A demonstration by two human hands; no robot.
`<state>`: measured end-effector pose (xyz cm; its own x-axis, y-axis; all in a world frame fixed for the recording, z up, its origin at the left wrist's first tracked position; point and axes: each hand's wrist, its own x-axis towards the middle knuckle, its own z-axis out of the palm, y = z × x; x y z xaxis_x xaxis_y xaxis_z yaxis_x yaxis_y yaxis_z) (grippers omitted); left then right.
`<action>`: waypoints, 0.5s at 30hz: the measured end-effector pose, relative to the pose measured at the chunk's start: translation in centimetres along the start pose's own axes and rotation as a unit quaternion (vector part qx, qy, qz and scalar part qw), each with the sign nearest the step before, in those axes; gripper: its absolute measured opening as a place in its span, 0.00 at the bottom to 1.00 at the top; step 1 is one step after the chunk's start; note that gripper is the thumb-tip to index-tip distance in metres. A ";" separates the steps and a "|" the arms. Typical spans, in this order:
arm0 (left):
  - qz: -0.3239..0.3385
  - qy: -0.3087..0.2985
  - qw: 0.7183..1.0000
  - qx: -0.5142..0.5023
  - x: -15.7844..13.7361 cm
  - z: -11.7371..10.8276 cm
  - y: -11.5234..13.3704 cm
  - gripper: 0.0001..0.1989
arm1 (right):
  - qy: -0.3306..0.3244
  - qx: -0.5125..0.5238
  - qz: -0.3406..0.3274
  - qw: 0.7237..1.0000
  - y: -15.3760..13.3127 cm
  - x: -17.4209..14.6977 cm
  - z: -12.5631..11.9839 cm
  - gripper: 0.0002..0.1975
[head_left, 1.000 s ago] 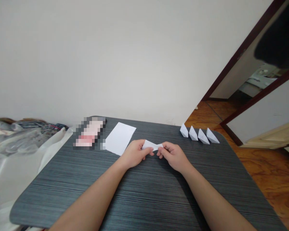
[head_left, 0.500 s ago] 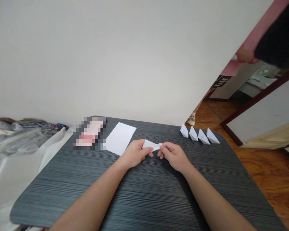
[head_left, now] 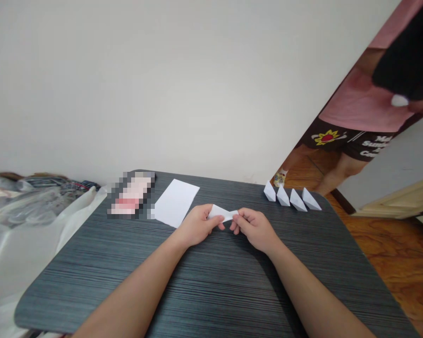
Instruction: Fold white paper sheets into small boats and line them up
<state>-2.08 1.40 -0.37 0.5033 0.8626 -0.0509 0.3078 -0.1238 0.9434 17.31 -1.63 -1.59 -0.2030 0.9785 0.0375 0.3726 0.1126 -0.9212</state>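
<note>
A small folded white paper (head_left: pixel 220 212) is held between my two hands above the dark table (head_left: pixel 204 291). My left hand (head_left: pixel 196 226) pinches its left end, thumb across the front. At the other end, the thumb and fingers of my right hand (head_left: pixel 255 229) grip the pointed tip. Parts of the paper are hidden behind my fingers. Just beyond my left hand lies a stack or sheet of white paper (head_left: pixel 176 202). Several folded paper boats (head_left: pixel 283 195) stand in a row near the table's far right corner.
A blurred-out pink and dark object (head_left: pixel 131 193) lies at the table's back left. Plastic-wrapped bundles (head_left: pixel 38 202) are heaped left of the table. The white wall (head_left: pixel 197 84) rises behind it. A person in a pink top (head_left: pixel 366 103) and dark shorts stands beyond the right corner.
The person at the right has stepped further into view from behind the wall's edge. My right fingers have shifted very slightly on the paper's tip; otherwise my hands hold still.
</note>
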 end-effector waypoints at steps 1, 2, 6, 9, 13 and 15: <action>0.001 0.000 1.000 0.000 0.0 0.0 0.0 0.12 | 0.000 0.004 0.001 1.000 0.1 0.0 0.0 0.14; 0.001 0.000 1.000 0.000 0.0 0.0 0.0 0.12 | 0.001 0.008 0.002 1.000 0.2 0.0 0.1 0.14; 0.004 -0.004 1.000 -0.002 0.0 0.0 -0.1 0.12 | 0.001 0.032 0.002 0.999 0.5 0.1 0.2 0.13; 0.005 -0.006 1.000 0.000 0.0 0.0 -0.3 0.13 | -0.010 0.045 0.002 0.999 0.6 0.1 0.2 0.11; 0.001 -0.008 1.000 -0.004 0.1 0.0 -0.4 0.13 | -0.008 0.032 0.007 0.999 0.5 0.0 0.1 0.12; 0.001 -0.008 1.000 0.001 0.1 0.0 -0.5 0.13 | -0.012 0.028 0.008 1.000 0.4 0.0 0.0 0.13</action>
<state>-2.18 1.54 -0.83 0.5173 0.8541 -0.0539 0.3074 -0.1267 0.9431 17.44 -1.62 -1.96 -0.2193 0.9755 0.0149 0.3246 0.0873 -0.9418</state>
